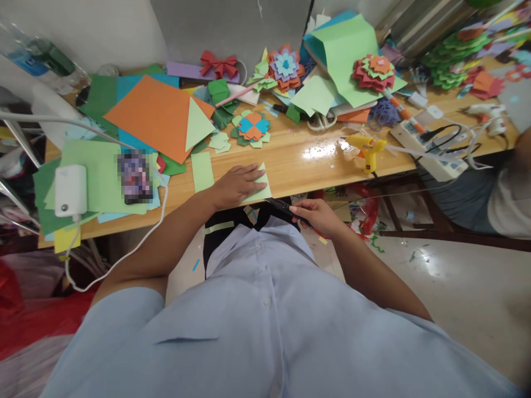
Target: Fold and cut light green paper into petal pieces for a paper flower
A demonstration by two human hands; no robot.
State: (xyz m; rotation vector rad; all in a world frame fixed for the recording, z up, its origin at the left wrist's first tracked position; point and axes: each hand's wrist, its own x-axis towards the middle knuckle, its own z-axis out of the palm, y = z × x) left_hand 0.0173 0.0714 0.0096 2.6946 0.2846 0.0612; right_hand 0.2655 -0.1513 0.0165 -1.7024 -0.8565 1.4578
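My left hand lies flat with its fingers stretched out over a light green paper piece at the table's front edge. The paper's right part, with a pointed upper corner, shows beyond my fingertips. Held in my right hand is a black utility knife, below the table edge. Its tip meets the near edge of the paper; how far the blade is out I cannot tell. A light green paper strip rests left of my left hand. Behind it sits a layered paper flower in blue, orange and green.
Coloured sheets, an orange one on top, cover the left side, with a phone and a white power bank on a cable. A yellow glue gun and a power strip stand right. Another person's leg is at far right.
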